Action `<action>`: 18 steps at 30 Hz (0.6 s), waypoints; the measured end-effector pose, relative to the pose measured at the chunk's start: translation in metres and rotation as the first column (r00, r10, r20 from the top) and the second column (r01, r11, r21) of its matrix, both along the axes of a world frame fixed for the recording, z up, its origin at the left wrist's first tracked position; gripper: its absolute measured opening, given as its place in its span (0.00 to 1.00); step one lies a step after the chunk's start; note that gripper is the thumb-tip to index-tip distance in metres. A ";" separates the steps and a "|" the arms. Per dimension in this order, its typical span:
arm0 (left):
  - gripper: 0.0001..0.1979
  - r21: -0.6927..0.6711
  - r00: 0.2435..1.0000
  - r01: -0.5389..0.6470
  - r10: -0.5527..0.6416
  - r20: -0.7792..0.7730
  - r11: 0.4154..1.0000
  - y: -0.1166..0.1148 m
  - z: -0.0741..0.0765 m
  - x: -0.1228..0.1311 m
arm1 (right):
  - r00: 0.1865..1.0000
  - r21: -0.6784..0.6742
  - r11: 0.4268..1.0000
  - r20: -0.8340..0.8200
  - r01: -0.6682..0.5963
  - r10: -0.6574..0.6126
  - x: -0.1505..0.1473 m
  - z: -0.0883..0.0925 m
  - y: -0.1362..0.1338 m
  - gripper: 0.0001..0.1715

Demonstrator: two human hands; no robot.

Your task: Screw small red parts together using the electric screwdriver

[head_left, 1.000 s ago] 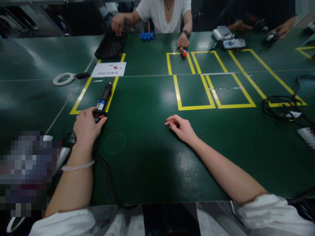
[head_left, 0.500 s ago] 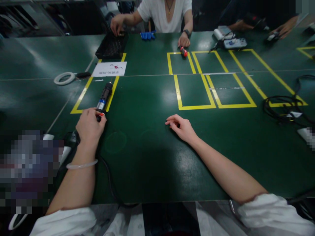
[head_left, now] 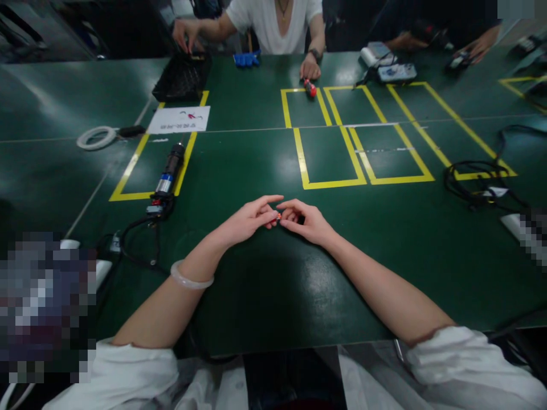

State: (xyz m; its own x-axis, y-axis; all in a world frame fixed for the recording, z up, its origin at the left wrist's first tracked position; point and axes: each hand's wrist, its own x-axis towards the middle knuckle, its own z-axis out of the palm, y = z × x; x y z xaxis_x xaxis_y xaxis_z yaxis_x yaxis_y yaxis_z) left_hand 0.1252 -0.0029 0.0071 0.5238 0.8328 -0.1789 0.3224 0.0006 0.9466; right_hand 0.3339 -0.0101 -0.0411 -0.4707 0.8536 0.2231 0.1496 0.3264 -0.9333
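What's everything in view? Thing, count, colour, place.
Small piece: 1, red, between fingertips
Cylindrical tool: 1, mostly black, left
Tray: 1, black, far left
Sheet: 1, white, by tray
Coil: 1, white, left of sheet
Blue item: 1, blue, far edge
Handled tool: 1, red, far centre
Pale devices: 2, whitish, far right
Cable bundle: 1, black, right
Tape outlines: several, yellow, on table
Table: 1, green, beneath
Co-workers: 2, white/dark clothes, far side
Bracelet: 1, whitish, left forearm
Left hand, right hand: 2, bare, centre
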 end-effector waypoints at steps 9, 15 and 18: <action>0.19 -0.151 0.981 -0.121 0.141 0.130 0.981 -0.002 -0.021 -0.002 | 0.999 -0.022 0.999 -0.021 0.029 -0.030 -0.002 0.000 0.000 0.11; 0.18 -0.117 0.986 -0.102 0.116 0.119 0.988 -0.003 -0.023 -0.001 | 0.999 -0.012 0.999 0.001 0.050 -0.050 -0.001 -0.001 0.000 0.11; 0.17 -0.105 0.987 -0.113 0.124 0.104 0.988 -0.005 -0.022 0.002 | 0.999 -0.014 0.999 0.003 0.049 -0.049 -0.001 -0.001 -0.001 0.12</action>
